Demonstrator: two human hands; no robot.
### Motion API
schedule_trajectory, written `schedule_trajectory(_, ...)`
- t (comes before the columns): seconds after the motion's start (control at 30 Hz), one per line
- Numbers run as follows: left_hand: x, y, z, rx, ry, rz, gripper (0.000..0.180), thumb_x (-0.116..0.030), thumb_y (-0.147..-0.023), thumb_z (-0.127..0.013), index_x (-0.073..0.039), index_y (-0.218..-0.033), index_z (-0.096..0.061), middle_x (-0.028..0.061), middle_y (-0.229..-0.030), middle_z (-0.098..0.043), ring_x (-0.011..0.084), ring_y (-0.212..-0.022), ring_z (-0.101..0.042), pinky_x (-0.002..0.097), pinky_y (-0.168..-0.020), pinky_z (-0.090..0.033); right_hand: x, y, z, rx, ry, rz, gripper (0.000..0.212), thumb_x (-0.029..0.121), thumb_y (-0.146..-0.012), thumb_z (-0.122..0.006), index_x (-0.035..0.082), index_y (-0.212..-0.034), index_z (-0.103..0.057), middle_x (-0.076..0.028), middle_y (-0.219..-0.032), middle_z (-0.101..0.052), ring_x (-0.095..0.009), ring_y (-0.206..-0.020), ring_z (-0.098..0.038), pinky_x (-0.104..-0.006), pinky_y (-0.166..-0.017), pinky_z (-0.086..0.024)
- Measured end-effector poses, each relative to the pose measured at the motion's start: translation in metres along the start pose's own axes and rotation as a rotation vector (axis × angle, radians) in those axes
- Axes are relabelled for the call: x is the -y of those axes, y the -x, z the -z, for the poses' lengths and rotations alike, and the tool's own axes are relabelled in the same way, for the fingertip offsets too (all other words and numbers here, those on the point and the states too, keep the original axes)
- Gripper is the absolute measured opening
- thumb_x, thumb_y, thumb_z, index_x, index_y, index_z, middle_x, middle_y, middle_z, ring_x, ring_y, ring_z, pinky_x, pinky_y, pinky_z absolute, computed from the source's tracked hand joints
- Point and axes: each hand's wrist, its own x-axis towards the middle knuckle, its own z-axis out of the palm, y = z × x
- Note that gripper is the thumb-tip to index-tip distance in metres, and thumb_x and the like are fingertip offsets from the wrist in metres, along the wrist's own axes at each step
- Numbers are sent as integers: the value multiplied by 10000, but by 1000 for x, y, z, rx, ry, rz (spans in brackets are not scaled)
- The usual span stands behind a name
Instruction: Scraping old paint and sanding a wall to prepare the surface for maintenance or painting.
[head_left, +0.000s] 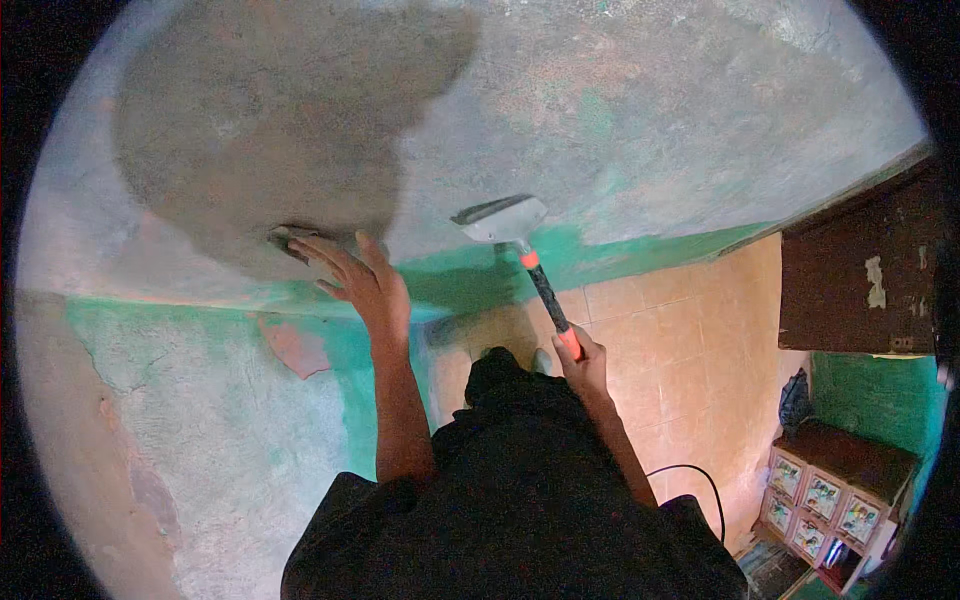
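Against the grey wall (640, 140), my left hand (360, 275) is raised with its fingers stretched forward and the thumb apart. Under the fingertips is a small dark grey pad-like piece (288, 238), pressed at the lower edge of a large dark, damp-looking patch (290, 110); its kind is unclear. My right hand (583, 362) is closed round the orange end of a long-handled scraper (545, 290). The scraper has a black grip and a wide pale head (508, 218), tilted up at the wall to the right of the patch.
A green band (600, 258) runs along the wall's foot above the tan tiled floor (650, 350). At left stands a worn green-and-white wall (230, 400). A dark brown wooden piece (850, 290) and a small drawer cabinet (840, 480) are at right. A black cable (705, 477) curves over the floor.
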Motion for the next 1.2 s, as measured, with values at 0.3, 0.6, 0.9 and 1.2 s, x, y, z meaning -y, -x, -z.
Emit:
schedule_trajectory(0.3,17,-1,-6,58,-10,8,766,-465,-1008,-295,3,-1497,65,191,-1574,99,336,-1462,51,620,-1102,40,-17,1,11,58,61,-45,297,188,-887,-678,36,-1137,-627,-65,-688,-606,-83,-637,-542,-260,-599,-465)
schedule_trajectory(0.6,-3,0,2,16,39,6,755,-448,-1008,-305,-12,-1501,64,183,-1576,102,327,-1464,44,620,-1102,36,-31,-3,12,55,60,-31,286,176,-884,-669,36,-1130,-630,-73,-679,-601,-89,-618,-535,-259,-589,-461)
schedule_trajectory(0.9,4,-1,2,21,25,-5,752,-454,-1009,-295,-21,-1503,71,185,-1576,97,342,-1463,28,625,-1101,31,-25,-5,5,36,41,32,311,183,-876,-678,25,-1137,-620,-91,-703,-616,-102,-624,-554,-265,-588,-462)
schedule_trajectory(1.2,2,0,3,13,22,0,752,-480,-1010,-271,-22,-1504,63,179,-1578,88,336,-1463,33,623,-1102,26,-30,-5,6,45,35,-3,311,181,-885,-673,26,-1149,-617,-74,-678,-593,-81,-623,-521,-254,-586,-448)
